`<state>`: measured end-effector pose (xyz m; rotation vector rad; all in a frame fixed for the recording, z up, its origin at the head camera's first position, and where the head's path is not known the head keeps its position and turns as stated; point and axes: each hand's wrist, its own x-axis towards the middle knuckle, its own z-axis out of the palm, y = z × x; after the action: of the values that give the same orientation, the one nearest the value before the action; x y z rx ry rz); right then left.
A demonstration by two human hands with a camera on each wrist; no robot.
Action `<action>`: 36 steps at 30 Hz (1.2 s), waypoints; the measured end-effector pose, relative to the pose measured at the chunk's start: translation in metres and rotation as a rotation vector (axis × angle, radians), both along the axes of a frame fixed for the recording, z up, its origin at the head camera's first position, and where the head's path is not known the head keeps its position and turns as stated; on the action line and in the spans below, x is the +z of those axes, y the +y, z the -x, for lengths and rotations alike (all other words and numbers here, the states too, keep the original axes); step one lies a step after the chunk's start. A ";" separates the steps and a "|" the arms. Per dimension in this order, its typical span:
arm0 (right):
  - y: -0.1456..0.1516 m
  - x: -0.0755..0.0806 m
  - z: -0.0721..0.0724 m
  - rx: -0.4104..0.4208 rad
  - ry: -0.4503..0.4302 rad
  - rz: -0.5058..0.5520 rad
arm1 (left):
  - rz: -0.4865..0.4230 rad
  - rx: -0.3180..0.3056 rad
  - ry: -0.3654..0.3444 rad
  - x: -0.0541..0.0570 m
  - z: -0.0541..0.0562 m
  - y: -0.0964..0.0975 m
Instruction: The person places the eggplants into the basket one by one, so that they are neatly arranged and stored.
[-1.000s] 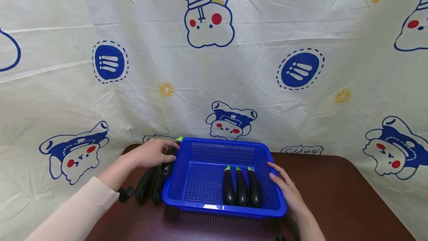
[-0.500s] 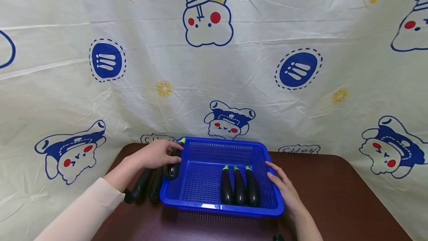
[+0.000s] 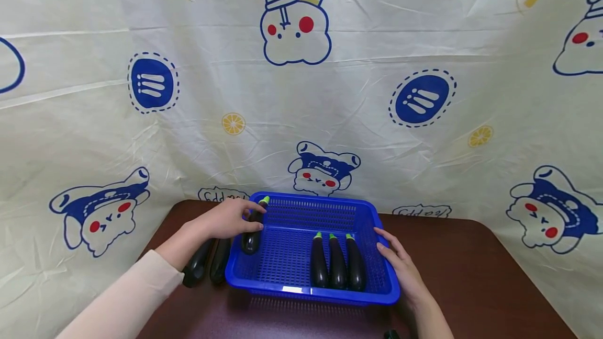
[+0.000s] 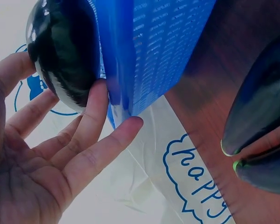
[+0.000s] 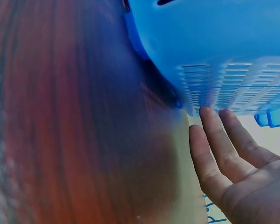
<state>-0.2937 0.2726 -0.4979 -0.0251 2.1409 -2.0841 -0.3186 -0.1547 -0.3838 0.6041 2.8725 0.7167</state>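
My left hand [image 3: 228, 219] pinches a dark, glossy eggplant [image 3: 252, 239] with a green stem tip, over the left end of a blue plastic basket [image 3: 344, 294]. In the left wrist view that eggplant [image 4: 65, 51] lies between the fingers, close beside the basket wall [image 4: 151, 56]. Inside the basket, three eggplants [image 3: 338, 266] lie side by side in its right half. My right hand [image 3: 407, 273] rests at the basket's right rim. Seen from the right wrist, its extended fingers [image 5: 226, 156] are right at the slotted outer wall.
Two more eggplants [image 3: 219, 261] lie on the brown table [image 3: 452, 266] left of the basket, partly behind the left forearm. A small dark object [image 3: 392, 334] shows at the front edge of the view. Behind the table hangs a white printed cloth [image 3: 358, 98].
The left hand has carried its eggplant rightward, from outside the basket's left rim to over its interior. The right hand has stayed at the right rim, and the three eggplants inside have not moved.
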 end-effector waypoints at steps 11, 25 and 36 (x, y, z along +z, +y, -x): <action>0.001 0.000 0.000 0.007 -0.004 0.009 | 0.007 -0.002 -0.002 -0.008 0.001 0.013; -0.001 -0.001 0.000 -0.004 -0.023 0.011 | 0.013 0.001 0.031 -0.026 -0.001 0.028; -0.001 0.000 0.001 -0.004 -0.020 0.017 | 0.037 0.060 0.021 -0.038 -0.006 0.037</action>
<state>-0.2950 0.2715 -0.4976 -0.0018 2.1139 -2.0952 -0.3121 -0.1176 -0.4222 0.5254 2.9273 0.6672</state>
